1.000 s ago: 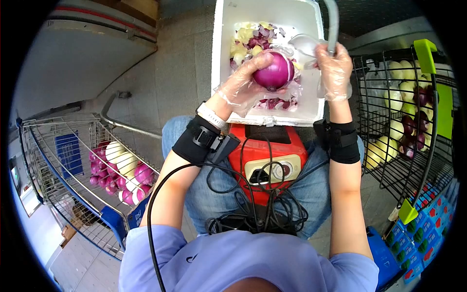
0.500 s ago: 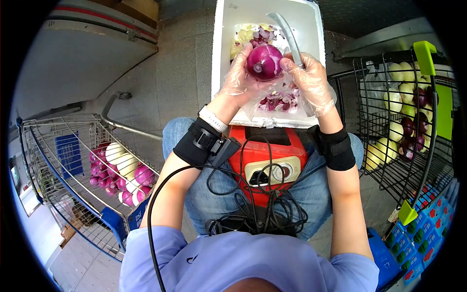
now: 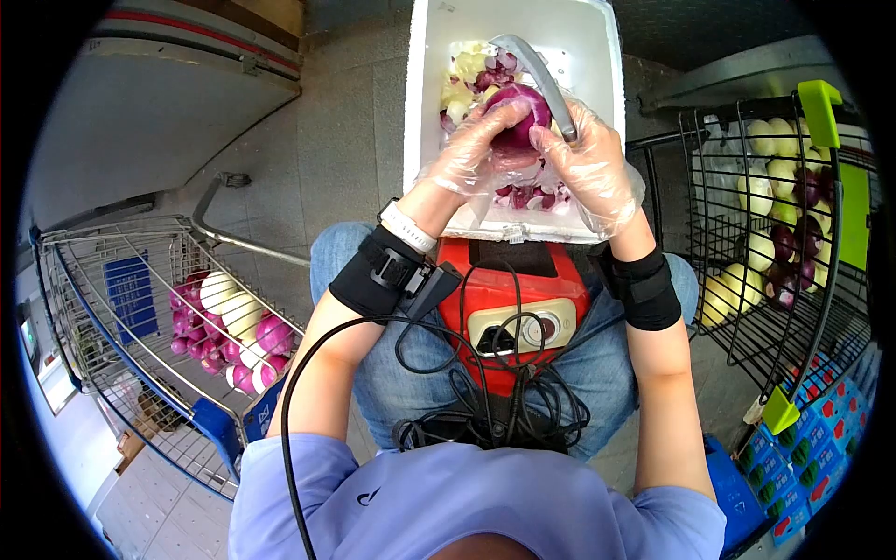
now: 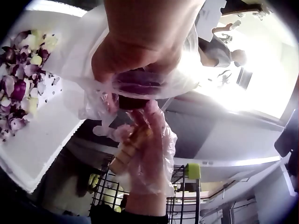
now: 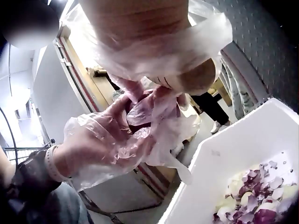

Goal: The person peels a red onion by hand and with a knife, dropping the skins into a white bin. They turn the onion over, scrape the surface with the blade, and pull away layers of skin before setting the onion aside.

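Observation:
In the head view my left hand [image 3: 467, 154], in a thin clear plastic glove, grips a purple onion [image 3: 536, 110] over a white foam box. The right hand [image 3: 599, 166], gloved alike, holds a knife with a curved grey blade [image 3: 539, 73]; its wooden handle [image 4: 125, 157] shows in the left wrist view. That blade points up and left, past the onion's far side, and the right thumb is right at the onion. Both hands meet around the onion [image 5: 135, 122] in the right wrist view, where plastic covers part of it.
Purple and pale onion skins lie in the foam box [image 3: 420, 121]. A wire cart [image 3: 121, 271] on the left holds purple and white onions [image 3: 224, 294]; a black wire basket [image 3: 821, 280] on the right holds more. Cables [image 3: 504, 401] lie over a red device [image 3: 457, 280] between the knees.
The knife has come in from the box's right side to the onion, and the right hand has moved left. The left hand has turned the onion, its thumb now across it.

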Tool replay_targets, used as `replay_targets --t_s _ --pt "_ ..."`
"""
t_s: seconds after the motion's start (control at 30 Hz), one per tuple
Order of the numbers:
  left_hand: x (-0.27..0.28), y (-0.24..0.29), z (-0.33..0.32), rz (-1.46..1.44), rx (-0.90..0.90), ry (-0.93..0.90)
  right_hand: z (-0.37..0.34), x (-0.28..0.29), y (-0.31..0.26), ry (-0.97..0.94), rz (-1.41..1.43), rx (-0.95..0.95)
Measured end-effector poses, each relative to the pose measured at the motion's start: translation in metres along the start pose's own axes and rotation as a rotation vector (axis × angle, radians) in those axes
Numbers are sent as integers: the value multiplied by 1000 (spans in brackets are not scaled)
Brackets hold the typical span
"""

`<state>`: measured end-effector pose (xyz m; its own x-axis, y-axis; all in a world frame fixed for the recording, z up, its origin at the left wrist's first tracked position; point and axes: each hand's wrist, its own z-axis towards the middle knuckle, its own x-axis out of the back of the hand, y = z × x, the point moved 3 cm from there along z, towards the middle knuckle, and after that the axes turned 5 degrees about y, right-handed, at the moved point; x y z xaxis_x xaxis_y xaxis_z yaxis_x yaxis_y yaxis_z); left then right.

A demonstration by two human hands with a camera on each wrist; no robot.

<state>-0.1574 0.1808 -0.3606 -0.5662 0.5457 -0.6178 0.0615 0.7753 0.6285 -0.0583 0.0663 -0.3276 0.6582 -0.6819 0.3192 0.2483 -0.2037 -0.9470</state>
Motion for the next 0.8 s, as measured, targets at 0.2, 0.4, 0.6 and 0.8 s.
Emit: replay_targets --t_s 0.2,0.4,0.6,0.8 --pt "-3 1 -4 194 -66 113 -3 -2 -9 16 -230 6" --pt "3 -2 1 263 -70 129 -5 -8 -9 58 -420 113" --pt "6 -2 5 253 -71 110 -4 -11 -4 169 -516 258" --pt "11 -3 8 239 -83 172 -3 -13 0 223 -492 288"
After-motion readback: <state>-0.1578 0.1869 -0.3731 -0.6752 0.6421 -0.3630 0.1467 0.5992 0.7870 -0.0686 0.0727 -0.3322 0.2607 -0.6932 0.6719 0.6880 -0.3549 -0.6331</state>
